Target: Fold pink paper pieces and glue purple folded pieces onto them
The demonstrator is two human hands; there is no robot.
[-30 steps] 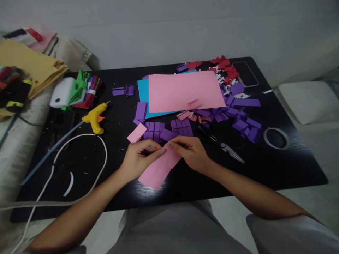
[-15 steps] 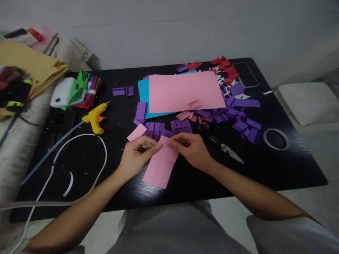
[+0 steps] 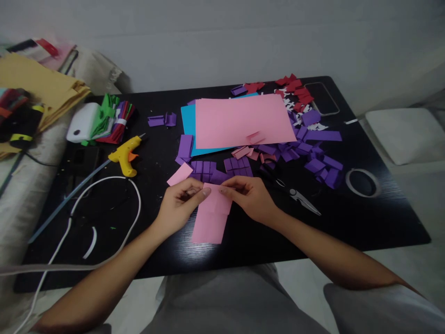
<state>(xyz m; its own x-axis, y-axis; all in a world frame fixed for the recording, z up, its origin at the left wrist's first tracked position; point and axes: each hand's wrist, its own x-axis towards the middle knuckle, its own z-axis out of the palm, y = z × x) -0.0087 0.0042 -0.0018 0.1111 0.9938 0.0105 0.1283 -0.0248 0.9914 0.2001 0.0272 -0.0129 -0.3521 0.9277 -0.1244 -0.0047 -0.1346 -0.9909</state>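
Observation:
A creased strip of pink paper [image 3: 210,224] is held between both hands above the front of the black table. My left hand [image 3: 181,200] pinches its upper left edge, thumb on top. On the opposite edge, my right hand [image 3: 251,197] grips it between thumb and fingers. A crease or overlap crosses the strip near its middle. Just beyond the hands lie folded purple paper pieces [image 3: 204,168] and a smaller pink paper piece [image 3: 180,174]. To the right of my right hand rest black-handled scissors [image 3: 299,198], blades pointing toward the front right.
Behind the hands, a large pink sheet [image 3: 243,118] covers a blue sheet [image 3: 188,123]. Purple paper pieces [image 3: 314,155] and red scraps [image 3: 295,86] heap at right, near a tape roll [image 3: 351,185]. At left are a yellow glue gun [image 3: 123,155] and a looped white cable [image 3: 138,204].
The pink strip has turned slightly, its lower end swinging right and a little upward, so it stands straighter. Both hands keep their hold in nearly the same place.

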